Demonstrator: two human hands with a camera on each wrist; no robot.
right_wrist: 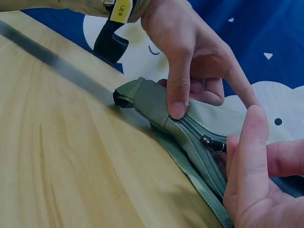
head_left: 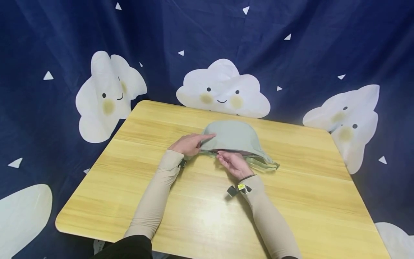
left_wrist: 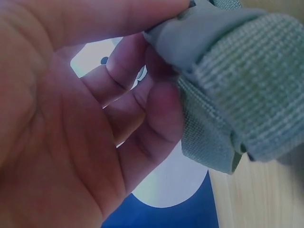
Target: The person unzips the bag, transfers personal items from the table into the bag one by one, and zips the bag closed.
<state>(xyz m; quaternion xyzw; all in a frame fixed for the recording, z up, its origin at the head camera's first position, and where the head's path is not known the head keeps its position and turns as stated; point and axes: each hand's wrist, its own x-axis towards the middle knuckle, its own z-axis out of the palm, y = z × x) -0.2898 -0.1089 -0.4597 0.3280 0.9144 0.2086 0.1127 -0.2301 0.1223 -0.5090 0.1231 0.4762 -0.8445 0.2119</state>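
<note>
A pale grey-green waist bag [head_left: 231, 136] lies on the wooden table, its zip facing the person. My left hand [head_left: 187, 144] grips the bag's left end, thumb beside the zip and index finger stretched over the top. In the right wrist view, my right hand [right_wrist: 259, 185] pinches the black zip pull [right_wrist: 216, 145] between thumb and fingers. Part of the zip is open beyond that hand, showing a dark inside. Green webbing strap [left_wrist: 256, 85] fills the right of the left wrist view, close to the left fingers. The bag's contents are hidden.
The bag stands on a light wooden table [head_left: 145, 133] with rounded corners. Behind it hangs a dark blue curtain [head_left: 155, 32] printed with white clouds and triangles. A loose strap end [head_left: 271, 166] trails from the bag's right side.
</note>
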